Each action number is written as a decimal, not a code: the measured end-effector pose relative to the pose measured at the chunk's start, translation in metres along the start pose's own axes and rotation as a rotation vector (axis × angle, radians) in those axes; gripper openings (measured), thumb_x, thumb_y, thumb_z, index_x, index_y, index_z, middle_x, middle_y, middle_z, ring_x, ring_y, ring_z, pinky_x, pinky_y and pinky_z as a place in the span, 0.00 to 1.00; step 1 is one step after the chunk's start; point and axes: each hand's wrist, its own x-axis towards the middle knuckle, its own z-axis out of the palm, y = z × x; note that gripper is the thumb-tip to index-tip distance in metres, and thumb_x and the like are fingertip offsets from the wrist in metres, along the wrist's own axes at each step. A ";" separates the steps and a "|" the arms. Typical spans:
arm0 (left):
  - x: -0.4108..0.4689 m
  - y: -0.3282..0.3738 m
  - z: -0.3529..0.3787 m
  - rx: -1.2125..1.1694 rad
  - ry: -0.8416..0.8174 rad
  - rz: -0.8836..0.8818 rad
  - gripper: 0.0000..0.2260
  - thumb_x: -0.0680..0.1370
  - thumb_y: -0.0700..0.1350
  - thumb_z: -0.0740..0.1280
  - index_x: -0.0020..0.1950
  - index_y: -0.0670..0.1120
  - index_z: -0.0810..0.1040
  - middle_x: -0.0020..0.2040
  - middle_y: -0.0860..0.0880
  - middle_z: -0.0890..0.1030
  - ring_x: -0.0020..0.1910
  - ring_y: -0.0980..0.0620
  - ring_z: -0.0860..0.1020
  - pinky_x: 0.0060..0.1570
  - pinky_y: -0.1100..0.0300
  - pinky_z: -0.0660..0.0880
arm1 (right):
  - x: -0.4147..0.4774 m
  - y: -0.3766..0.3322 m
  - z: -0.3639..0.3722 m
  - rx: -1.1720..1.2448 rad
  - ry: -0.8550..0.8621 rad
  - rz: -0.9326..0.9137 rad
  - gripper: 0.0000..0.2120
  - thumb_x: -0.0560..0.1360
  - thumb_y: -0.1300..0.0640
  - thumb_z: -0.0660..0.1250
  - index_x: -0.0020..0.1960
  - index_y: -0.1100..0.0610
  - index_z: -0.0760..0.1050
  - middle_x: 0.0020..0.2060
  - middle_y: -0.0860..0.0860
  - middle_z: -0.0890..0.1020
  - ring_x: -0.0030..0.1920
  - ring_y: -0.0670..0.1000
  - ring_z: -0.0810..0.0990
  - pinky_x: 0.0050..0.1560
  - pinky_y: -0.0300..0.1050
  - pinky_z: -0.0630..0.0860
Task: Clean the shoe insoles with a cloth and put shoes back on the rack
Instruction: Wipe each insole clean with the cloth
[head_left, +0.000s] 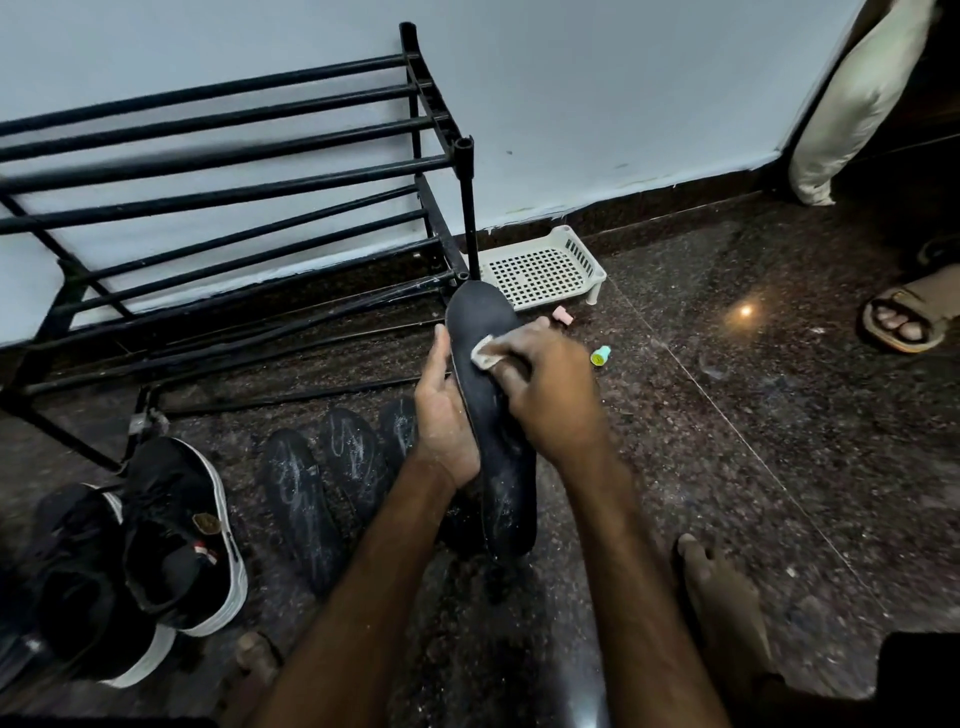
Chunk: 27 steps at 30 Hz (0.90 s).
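My left hand (441, 415) grips the left edge of a black insole (480, 317) held lengthwise in the middle of the view, toe end pointing away. My right hand (550, 389) pinches a small pale cloth (485, 354) and presses it onto the insole's upper half. White dusty marks show on the insole's lower part. Three more black insoles (298, 499) with white streaks lie side by side on the floor to the left. Two black shoes with white soles (179, 530) stand at the lower left. The black metal shoe rack (228, 171) stands against the wall at the left.
A white perforated plastic tray (543, 267) lies by the wall beyond the insole. A small pink object (562, 315) and a green-yellow cap (601, 357) sit on the dark stone floor. Another person's sandalled foot (906, 317) is at the right. My own bare foot (722, 597) rests lower right.
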 end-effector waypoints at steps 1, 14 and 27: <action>0.001 0.000 -0.001 0.000 -0.007 -0.008 0.37 0.79 0.68 0.52 0.70 0.37 0.73 0.70 0.40 0.74 0.70 0.43 0.71 0.75 0.46 0.59 | -0.005 0.002 0.004 0.002 -0.058 -0.024 0.09 0.74 0.62 0.72 0.52 0.54 0.84 0.48 0.47 0.84 0.47 0.41 0.80 0.53 0.28 0.72; 0.005 0.000 -0.002 0.005 0.041 0.060 0.35 0.81 0.65 0.50 0.76 0.39 0.65 0.73 0.37 0.69 0.70 0.38 0.70 0.63 0.46 0.73 | -0.014 0.033 -0.035 0.212 0.173 0.274 0.07 0.71 0.55 0.76 0.48 0.55 0.82 0.40 0.47 0.84 0.39 0.45 0.82 0.38 0.38 0.81; 0.006 -0.002 -0.005 0.006 0.074 0.070 0.35 0.80 0.66 0.48 0.72 0.40 0.71 0.70 0.36 0.72 0.71 0.37 0.69 0.63 0.42 0.74 | -0.023 0.026 0.002 0.190 -0.336 0.065 0.04 0.72 0.60 0.75 0.46 0.53 0.85 0.39 0.44 0.85 0.39 0.37 0.81 0.43 0.31 0.74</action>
